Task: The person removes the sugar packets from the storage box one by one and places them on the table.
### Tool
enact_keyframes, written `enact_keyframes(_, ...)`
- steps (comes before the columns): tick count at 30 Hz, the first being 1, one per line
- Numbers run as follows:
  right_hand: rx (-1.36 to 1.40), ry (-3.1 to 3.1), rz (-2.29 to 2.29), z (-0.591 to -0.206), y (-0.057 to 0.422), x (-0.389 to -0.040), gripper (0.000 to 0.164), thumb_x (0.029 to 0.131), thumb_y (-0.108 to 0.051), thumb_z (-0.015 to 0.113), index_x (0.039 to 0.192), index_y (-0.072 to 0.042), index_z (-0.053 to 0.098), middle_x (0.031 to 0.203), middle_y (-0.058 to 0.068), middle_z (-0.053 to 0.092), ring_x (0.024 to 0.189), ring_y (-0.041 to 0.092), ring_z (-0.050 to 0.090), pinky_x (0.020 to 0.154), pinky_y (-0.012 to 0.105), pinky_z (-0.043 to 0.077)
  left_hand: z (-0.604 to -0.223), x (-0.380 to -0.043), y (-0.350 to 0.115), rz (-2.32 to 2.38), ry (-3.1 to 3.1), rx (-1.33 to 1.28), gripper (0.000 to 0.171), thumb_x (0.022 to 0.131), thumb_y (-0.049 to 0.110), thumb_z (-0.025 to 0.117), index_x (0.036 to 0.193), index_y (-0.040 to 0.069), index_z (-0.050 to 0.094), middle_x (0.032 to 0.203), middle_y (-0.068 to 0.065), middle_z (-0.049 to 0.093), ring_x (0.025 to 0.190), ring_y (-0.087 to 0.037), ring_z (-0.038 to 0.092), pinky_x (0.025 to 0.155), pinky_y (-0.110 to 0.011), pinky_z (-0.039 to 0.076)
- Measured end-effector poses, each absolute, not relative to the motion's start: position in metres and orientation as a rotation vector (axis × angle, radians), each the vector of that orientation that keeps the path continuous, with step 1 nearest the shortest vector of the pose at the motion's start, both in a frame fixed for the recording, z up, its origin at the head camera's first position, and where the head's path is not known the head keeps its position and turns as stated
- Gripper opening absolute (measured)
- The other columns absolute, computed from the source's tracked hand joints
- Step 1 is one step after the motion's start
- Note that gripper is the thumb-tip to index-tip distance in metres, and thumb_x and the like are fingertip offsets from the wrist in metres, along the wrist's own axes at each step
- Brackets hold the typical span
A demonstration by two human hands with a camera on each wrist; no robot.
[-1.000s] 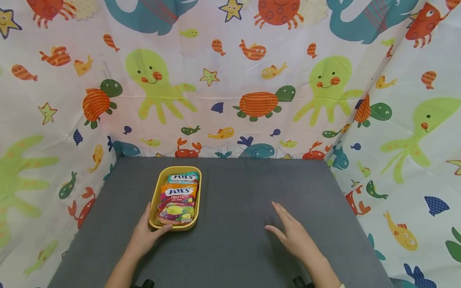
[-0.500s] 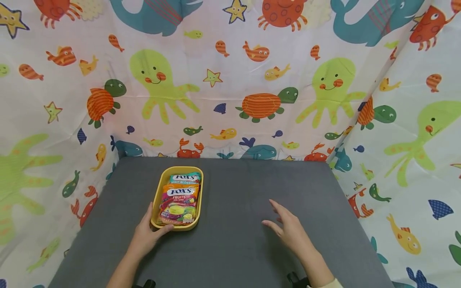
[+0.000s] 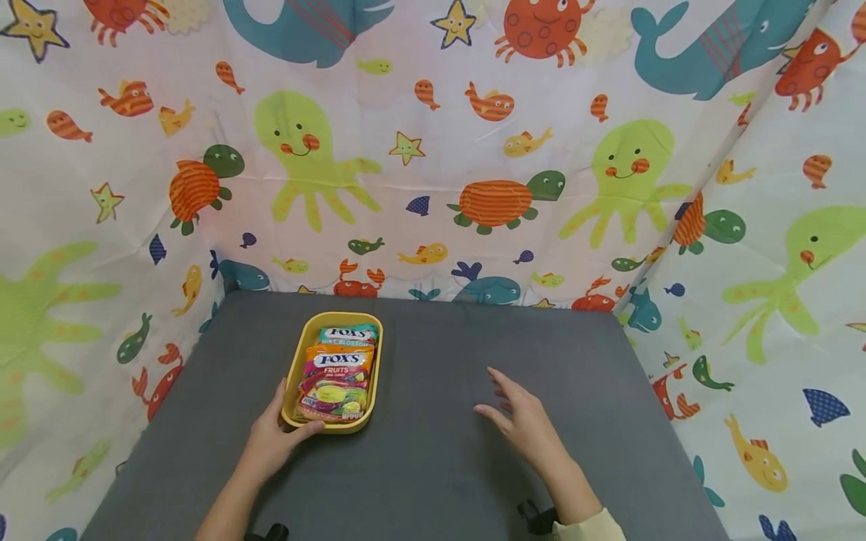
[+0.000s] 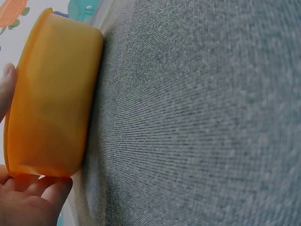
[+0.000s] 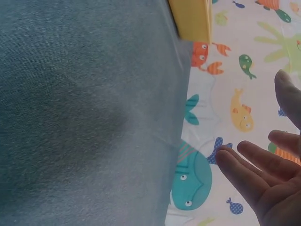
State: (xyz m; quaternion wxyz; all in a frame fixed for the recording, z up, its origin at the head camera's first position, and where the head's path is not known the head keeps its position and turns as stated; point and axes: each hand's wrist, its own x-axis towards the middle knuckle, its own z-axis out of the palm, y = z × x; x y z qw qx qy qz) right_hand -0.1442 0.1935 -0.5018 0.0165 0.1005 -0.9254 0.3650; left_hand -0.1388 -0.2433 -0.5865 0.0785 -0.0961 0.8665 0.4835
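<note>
A yellow plastic container (image 3: pixel 376 370) with rounded corners sits on the left part of the table. Inside lie candy bags: an orange and purple FOX'S Fruits bag (image 3: pixel 334 385) in front, overlapping a teal FOX'S Mint Blossom bag (image 3: pixel 348 335). My left hand (image 3: pixel 272 439) holds the container's near left corner, thumb along the near rim and fingers at the left side. The left wrist view shows bent fingers against the container's wall (image 4: pixel 56 94). My right hand (image 3: pixel 524 422) hovers over the table to the right, fingers loosely bent, holding nothing.
Dark grey cloth covers the table (image 3: pixel 433 481). A white curtain (image 3: pixel 446 188) printed with sea animals hangs along the back and both sides. Black wrist mounts show under both forearms, one being the right mount (image 3: pixel 537 518).
My right hand has drifted left and slightly away from me. The left hand and the container stay together in place. The head view has shifted slightly.
</note>
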Motion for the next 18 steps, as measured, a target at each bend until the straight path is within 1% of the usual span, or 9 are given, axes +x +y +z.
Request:
enact_keyframes(7,0.355,-2.876,1.115,-0.499,0.187,-0.15,0.073,0.087,-0.029,0.08,0.151,-0.016,0.048,0.147,0.011,0.056,0.122,0.033,0.065,0.097,0.049,0.056,-0.588,-0.136,-0.244,1.484,2.58,-0.298,0.124,0.08,0.066,0.074,0.163,0.022,-0.006,0.167,-0.021,0.016,0.151,-0.041,0.025,0.119,-0.056,0.03)
enact_keyframes(13,0.375,-2.867,1.123,-0.497,0.181,-0.153,0.072,0.087,-0.028,0.08,0.15,-0.015,0.049,0.146,0.011,0.057,0.121,0.032,0.065,0.096,0.049,0.056,-0.589,-0.136,-0.244,1.496,2.568,-0.323,0.124,0.079,0.066,0.074,0.163,0.023,-0.007,0.168,-0.02,0.013,0.152,-0.04,0.024,0.12,-0.055,0.029)
enact_keyframes(18,0.354,-2.862,1.171,-0.498,0.175,-0.154,0.071,0.087,-0.027,0.08,0.15,-0.016,0.05,0.145,0.011,0.058,0.12,0.032,0.066,0.095,0.05,0.057,-0.589,-0.138,-0.243,1.512,2.564,-0.315,0.124,0.079,0.066,0.074,0.163,0.024,-0.006,0.168,-0.019,0.014,0.153,-0.039,0.023,0.12,-0.055,0.029)
